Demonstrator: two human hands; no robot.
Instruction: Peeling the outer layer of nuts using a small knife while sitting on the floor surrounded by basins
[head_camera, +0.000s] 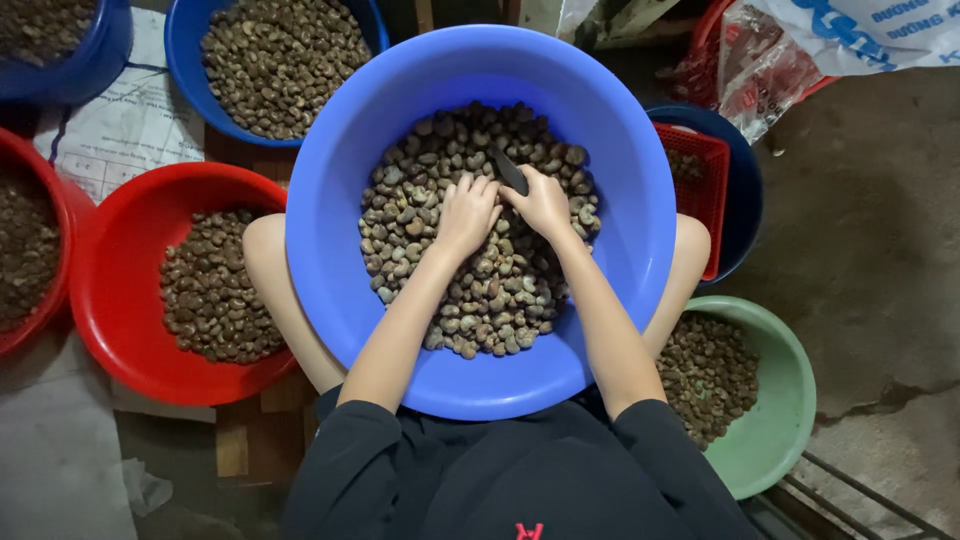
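A large blue basin (330, 250) rests on my lap, filled with grey-brown raw nuts (490, 290). My left hand (466, 212) lies palm down on the heap, fingers curled over the nuts. My right hand (541, 200) is beside it, closed around a small dark-bladed tool (508, 170) that points away from me over the pile. Both hands sit near the middle of the basin, almost touching each other.
A red basin (115, 300) of nuts sits at my left, another red one (55, 210) at the far left. Two blue basins (185, 40) with nuts stand at the back left. A green basin (780, 400) lies at my right, with a red basket (712, 170) in a dark blue tub behind it.
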